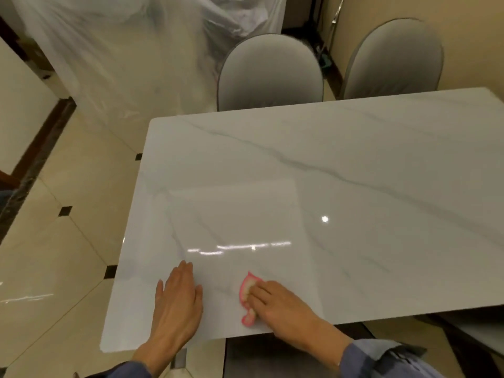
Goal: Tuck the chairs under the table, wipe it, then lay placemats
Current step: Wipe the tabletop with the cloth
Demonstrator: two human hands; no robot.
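Note:
A white marble-look table [313, 173] fills the middle of the view. My left hand [177, 298] lies flat on its near left part, fingers straight. My right hand [281, 304] presses a pink and white cloth [246, 291] onto the tabletop near the front edge; most of the cloth is hidden under my fingers. Two grey round-backed chairs stand tucked against the far side, one [270, 72] at the middle and one [394, 58] to the right. Part of a dark chair seat [272, 356] shows under the near edge.
Furniture wrapped in clear plastic sheeting [122, 55] stands beyond the table's far left corner. Cream floor tiles with small black insets [68, 214] run along the left. A dark chair part [469, 331] sits at the lower right.

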